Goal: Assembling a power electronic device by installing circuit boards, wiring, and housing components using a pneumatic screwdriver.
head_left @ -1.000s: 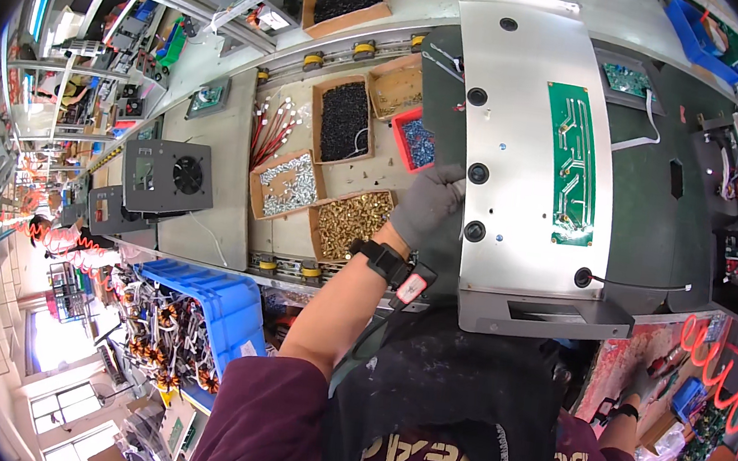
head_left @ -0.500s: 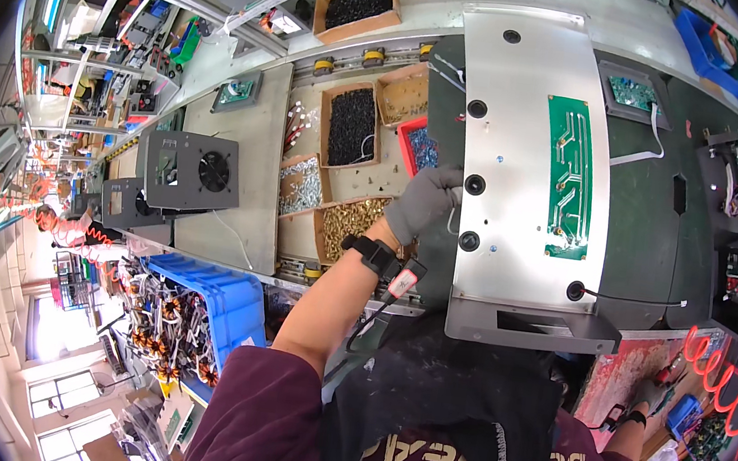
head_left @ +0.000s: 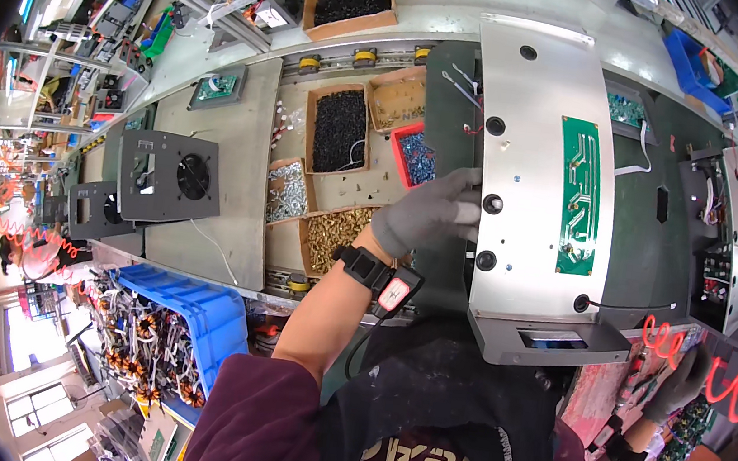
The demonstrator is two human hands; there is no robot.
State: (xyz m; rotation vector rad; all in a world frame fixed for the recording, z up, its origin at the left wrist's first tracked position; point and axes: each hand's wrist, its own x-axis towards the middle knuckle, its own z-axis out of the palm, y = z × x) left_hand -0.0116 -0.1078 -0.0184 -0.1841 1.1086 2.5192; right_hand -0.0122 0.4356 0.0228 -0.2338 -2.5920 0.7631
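Bright light is flooding the scene, and a window (head_left: pixel 31 339) is glaring blown-out white beyond the near left corner of the bench (head_left: pixel 244 171). The metal panel (head_left: pixel 535 168) is reflecting a pale sheen. The fisheye lens is bowing the bench's long edges and fading to black around its rim, while background past the left edge is looking soft.

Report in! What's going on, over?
Left hand at left edge of metal panel. Right hand beside red coiled hose. Hose possibly in the way.
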